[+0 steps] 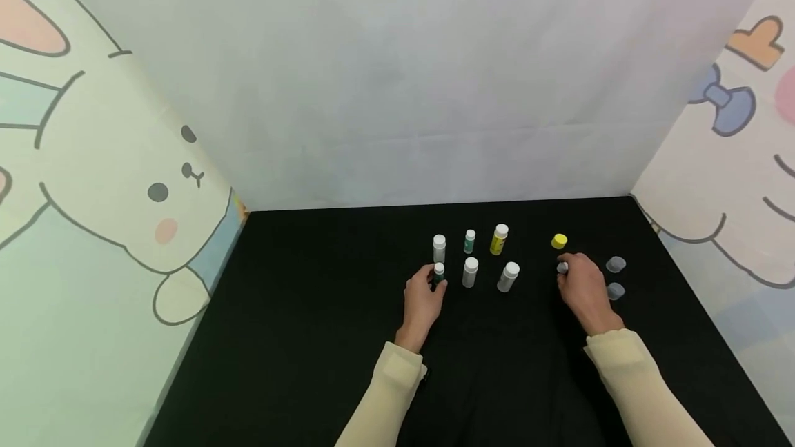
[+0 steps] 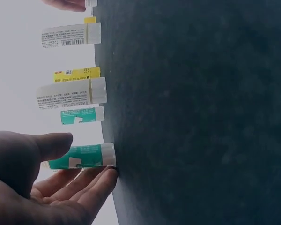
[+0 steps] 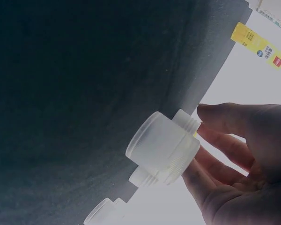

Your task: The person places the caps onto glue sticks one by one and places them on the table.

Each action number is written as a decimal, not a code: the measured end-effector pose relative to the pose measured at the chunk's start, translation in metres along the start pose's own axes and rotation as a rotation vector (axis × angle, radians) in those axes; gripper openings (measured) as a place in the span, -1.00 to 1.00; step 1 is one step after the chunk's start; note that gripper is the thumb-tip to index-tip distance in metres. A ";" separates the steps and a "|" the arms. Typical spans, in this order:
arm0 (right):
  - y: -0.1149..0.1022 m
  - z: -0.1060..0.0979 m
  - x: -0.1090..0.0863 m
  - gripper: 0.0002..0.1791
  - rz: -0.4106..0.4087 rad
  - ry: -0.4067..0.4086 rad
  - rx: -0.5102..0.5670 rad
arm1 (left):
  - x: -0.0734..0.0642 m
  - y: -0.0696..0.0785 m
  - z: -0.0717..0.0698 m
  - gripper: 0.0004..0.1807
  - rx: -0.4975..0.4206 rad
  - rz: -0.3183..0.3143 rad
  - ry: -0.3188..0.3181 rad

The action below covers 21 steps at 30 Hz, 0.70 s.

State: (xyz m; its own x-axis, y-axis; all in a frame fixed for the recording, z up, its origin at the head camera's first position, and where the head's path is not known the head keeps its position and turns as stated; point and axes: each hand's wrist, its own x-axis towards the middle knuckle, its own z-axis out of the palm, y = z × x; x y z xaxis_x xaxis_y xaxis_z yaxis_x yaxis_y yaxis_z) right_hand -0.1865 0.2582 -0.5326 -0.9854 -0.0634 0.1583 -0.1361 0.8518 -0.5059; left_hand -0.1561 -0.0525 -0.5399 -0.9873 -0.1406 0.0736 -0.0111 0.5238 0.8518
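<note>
Around a green glue stick [image 1: 439,272] at the front left of a group, my left hand [image 1: 422,302] curls its thumb and fingers. The left wrist view shows that green glue stick [image 2: 86,156] upright, its white end on the table between thumb and fingers. At the right, my right hand [image 1: 586,292] pinches a small translucent cap [image 1: 562,267] at its fingertips, low over the table. A larger clear cap [image 3: 161,145] partly blocks the right wrist view. Two clear caps [image 1: 615,264] lie beside the right hand, and a yellow cap [image 1: 559,241] sits beyond it.
Behind and right of the left hand stand white glue sticks [image 1: 470,272], a smaller green glue stick [image 1: 469,241] and a yellow glue stick [image 1: 499,239]. The black tabletop [image 1: 298,309] meets a pale wall [image 1: 404,88] at the back and cartoon-printed panels at both sides.
</note>
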 end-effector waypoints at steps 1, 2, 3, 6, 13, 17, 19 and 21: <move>0.000 0.000 0.000 -0.67 0.000 0.002 -0.004 | 0.000 0.000 0.000 -0.64 0.001 0.006 0.000; 0.001 0.000 0.001 -0.67 0.000 0.001 -0.007 | 0.001 -0.001 0.001 -0.65 0.004 0.011 0.001; 0.001 0.000 0.001 -0.67 -0.003 0.004 -0.008 | 0.001 -0.001 0.001 -0.65 0.006 0.019 0.002; 0.002 0.001 0.003 -0.67 -0.007 0.008 -0.010 | 0.001 -0.001 0.002 -0.68 -0.001 0.032 0.005; 0.003 0.003 0.007 -0.70 0.012 0.014 0.016 | 0.004 0.001 0.000 -0.72 0.005 0.036 0.009; 0.003 0.003 0.008 -0.72 0.007 0.019 0.032 | 0.005 0.000 0.000 -0.73 0.013 0.038 0.006; 0.003 0.002 0.009 -0.71 0.007 0.017 0.033 | 0.006 0.000 0.000 -0.74 0.018 0.042 0.006; 0.003 0.001 0.009 -0.71 0.014 0.010 0.034 | 0.007 0.000 0.000 -0.74 0.023 0.040 0.004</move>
State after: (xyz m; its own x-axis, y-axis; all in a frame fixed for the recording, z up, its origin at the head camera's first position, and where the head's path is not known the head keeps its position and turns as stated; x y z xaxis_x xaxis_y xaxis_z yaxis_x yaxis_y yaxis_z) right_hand -0.1962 0.2597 -0.5337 -0.9862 -0.0460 0.1589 -0.1254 0.8344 -0.5366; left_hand -0.1629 -0.0536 -0.5393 -0.9864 -0.1221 0.1097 0.0252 0.5481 0.8360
